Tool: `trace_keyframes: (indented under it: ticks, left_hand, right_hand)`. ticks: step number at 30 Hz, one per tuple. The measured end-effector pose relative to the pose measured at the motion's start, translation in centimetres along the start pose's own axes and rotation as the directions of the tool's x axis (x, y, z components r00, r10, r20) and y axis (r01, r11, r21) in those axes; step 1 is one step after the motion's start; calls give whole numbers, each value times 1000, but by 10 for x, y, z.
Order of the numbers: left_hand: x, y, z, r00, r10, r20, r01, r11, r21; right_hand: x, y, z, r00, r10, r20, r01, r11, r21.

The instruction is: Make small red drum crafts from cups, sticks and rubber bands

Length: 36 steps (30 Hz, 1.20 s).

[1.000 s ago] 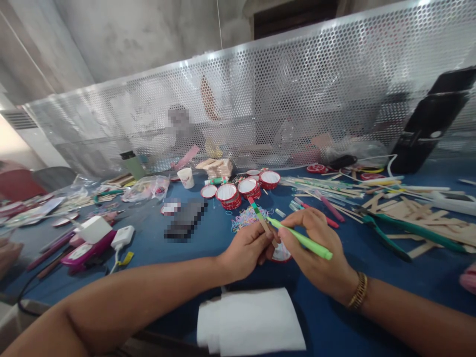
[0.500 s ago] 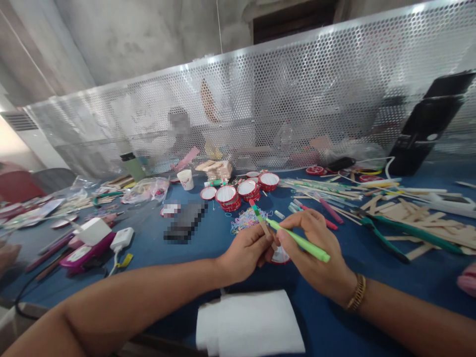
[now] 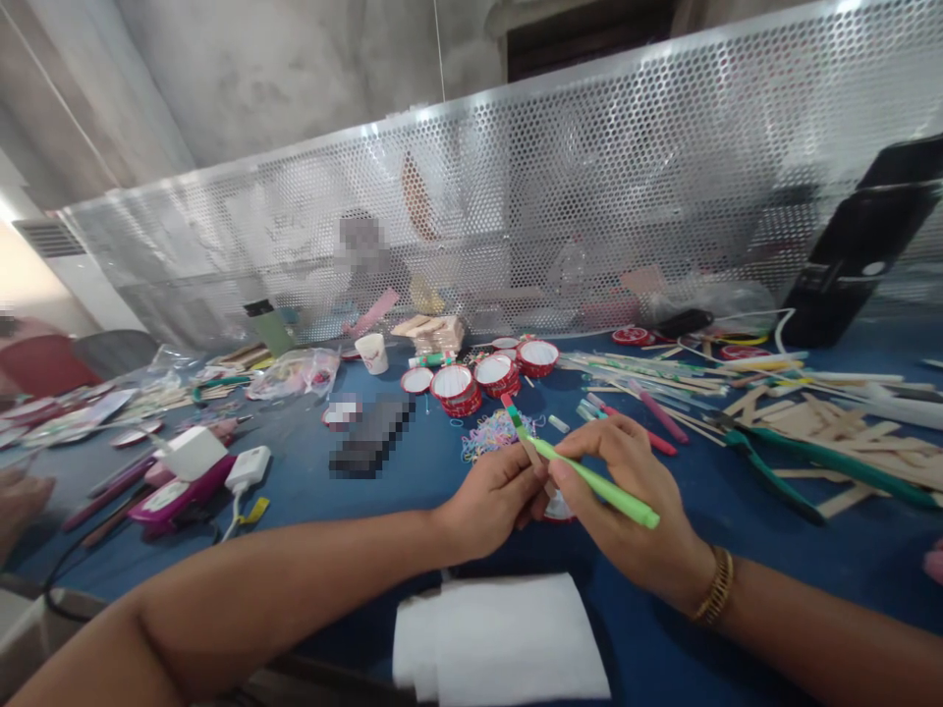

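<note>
My left hand [image 3: 490, 501] is closed on a flat wooden craft stick [image 3: 518, 429] with red and green colouring on its far end. My right hand [image 3: 634, 501] pinches a light green marker pen [image 3: 596, 482], its tip resting on the stick. Both hands hover close together over the blue table [image 3: 413, 471]. Under them a small red-rimmed white lid [image 3: 558, 508] peeks out. A gold bracelet [image 3: 713, 587] circles my right wrist.
Several red-rimmed white lids [image 3: 486, 375] and a heap of coloured rubber bands [image 3: 490, 434] lie beyond my hands. Green-handled pliers [image 3: 781, 462] and loose wooden sticks [image 3: 825, 417] lie right. White paper [image 3: 501, 638] lies near. A perforated metal screen [image 3: 589, 196] stands behind; another person's hand [image 3: 19, 501] shows far left.
Both hands stay together on the stick; the green pen has shifted only slightly. The view has drifted a little.
</note>
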State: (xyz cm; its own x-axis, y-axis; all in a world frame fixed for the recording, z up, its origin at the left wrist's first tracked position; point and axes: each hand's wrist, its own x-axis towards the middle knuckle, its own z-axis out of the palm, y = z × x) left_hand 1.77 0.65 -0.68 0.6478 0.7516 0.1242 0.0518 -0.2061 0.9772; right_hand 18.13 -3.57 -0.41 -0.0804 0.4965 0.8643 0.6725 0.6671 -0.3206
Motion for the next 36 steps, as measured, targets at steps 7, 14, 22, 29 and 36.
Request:
trace_keyframes:
  ticks: [7,14,22,29,36]
  left_hand:
    - [0,1,1,1000,-2,-5,2,1000,-28]
    - [0,-1,0,1000,9,-5,-9,999,-31]
    - [0,0,1,1000,5,-11,-5,999,-32]
    - [0,1,1,1000,22,-11,-22,1000,-18]
    - [-1,4,2,999,34,14,-34,999,-22]
  right_hand:
    - [0,0,0,1000,14,-7,-14,1000,-15]
    - [1,0,0,1000,8,0,-8,1000,2]
    - [2,1,0,1000,-4,-7,4,1000,-5]
    - [-1,2,2,999,36,-28,-36,999,-4]
    - [-2,3,5,1000,26,9,-26,1000,-13]
